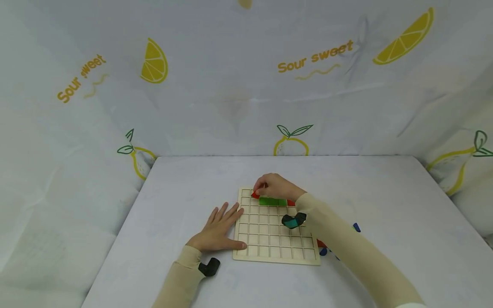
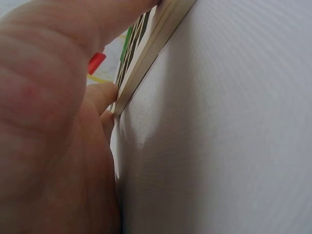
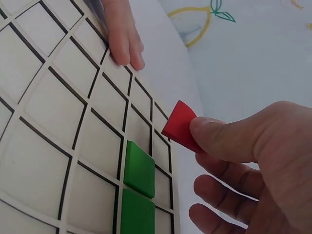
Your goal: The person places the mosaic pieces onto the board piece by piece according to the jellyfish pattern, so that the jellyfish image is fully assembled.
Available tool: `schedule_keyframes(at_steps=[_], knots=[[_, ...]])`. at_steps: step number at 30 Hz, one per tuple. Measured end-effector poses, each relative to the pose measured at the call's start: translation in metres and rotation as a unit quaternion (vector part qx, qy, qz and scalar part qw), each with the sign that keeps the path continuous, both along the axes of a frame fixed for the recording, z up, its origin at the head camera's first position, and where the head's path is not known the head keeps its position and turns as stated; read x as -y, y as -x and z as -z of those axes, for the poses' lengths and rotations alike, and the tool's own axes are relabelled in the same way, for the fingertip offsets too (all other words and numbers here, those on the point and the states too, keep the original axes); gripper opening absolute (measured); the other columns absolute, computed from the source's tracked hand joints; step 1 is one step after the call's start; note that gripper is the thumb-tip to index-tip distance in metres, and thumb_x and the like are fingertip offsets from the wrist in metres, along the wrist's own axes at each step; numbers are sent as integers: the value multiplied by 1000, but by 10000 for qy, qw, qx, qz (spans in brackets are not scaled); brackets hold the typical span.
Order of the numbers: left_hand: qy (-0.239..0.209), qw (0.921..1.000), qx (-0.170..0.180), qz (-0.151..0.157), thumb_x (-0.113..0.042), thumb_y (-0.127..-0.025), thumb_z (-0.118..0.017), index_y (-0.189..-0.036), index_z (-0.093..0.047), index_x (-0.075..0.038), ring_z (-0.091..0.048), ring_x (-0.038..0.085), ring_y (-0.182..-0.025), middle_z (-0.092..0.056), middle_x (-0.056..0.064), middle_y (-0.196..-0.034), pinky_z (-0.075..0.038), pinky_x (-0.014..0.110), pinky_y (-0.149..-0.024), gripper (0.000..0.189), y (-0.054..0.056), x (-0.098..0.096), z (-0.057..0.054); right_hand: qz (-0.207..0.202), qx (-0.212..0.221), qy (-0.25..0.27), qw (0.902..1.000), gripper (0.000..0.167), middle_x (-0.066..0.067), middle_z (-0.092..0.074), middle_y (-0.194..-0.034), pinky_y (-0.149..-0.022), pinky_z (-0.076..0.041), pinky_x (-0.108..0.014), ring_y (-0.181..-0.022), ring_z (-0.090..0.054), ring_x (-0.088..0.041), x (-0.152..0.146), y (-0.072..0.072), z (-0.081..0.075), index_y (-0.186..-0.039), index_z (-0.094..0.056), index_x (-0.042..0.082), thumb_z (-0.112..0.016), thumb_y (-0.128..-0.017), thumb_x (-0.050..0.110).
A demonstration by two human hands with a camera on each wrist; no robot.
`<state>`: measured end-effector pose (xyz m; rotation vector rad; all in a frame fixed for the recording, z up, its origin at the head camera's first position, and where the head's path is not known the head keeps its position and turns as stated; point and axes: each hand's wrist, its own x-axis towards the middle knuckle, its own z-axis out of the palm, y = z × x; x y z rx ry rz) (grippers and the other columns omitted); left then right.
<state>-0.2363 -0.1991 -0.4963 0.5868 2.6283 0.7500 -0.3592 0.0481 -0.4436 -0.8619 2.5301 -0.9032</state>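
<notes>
My right hand point(image 1: 278, 187) pinches a small red tile point(image 3: 179, 126) between thumb and forefinger, over the far left part of a wooden grid board point(image 1: 269, 258). In the right wrist view the tile is tilted, close to the squares along the board's edge. Green tiles point(image 3: 139, 169) sit side by side in grid squares close by, and another red tile point(image 1: 291, 203) lies at the right end of that row, partly hidden by my right wrist. My left hand point(image 1: 218, 231) has its fingers spread at the board's left side, with thumb and fingertips on its edge.
Red pieces point(image 1: 321, 244) and blue pieces point(image 1: 323, 251) lie beside the board's right edge, partly covered by my right forearm. Farther right is another blue piece point(image 1: 356, 227). A lemon-printed cloth point(image 1: 231, 85) hangs behind the white table point(image 1: 185, 179).
</notes>
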Motion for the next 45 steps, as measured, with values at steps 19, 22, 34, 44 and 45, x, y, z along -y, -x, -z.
schedule_keyframes(at_steps=[19,22,34,44,45], knots=[[-48,10000,-18,19,-65,-82,-72,-164,-18,-23,12,26,-160,-4,-5,-173,10,54,-128,107,1,0,0,-259,-212,-588,9977,14,-1,-70,-98,-86,-54,-34,-88,-60,-13,13,2,9,-99,-76,15,-62,-100,14],[4,10000,-13,16,-66,-82,-71,-164,-18,-24,13,25,-160,-4,-6,-173,10,54,-129,106,1,1,0,-312,-237,-609,9974,14,0,-71,-97,-85,-52,-32,-85,-58,-12,13,1,9,-98,-76,16,-62,-101,14],[-23,10000,46,-3,-65,-83,-72,-164,-18,-24,13,25,-160,-4,-6,-173,11,54,-128,106,0,1,-2,-351,-489,-775,9952,11,2,-72,-94,-84,-54,-33,-82,-58,-11,15,-3,10,-98,-76,15,-65,-99,13],[-67,10000,66,-16,-64,-82,-73,-164,-19,-24,13,25,-160,-5,-6,-173,11,55,-128,106,-1,0,-4,-281,-557,-849,9944,11,5,-72,-91,-80,-53,-31,-77,-58,-10,17,-5,12,-95,-76,18,-66,-98,15],[-56,10000,58,-15,-64,-82,-73,-164,-18,-24,13,25,-160,-5,-6,-173,11,55,-128,106,-1,0,-3,-276,-589,-858,9942,10,5,-72,-91,-80,-53,-31,-78,-57,-10,17,-5,13,-95,-76,18,-66,-98,16]])
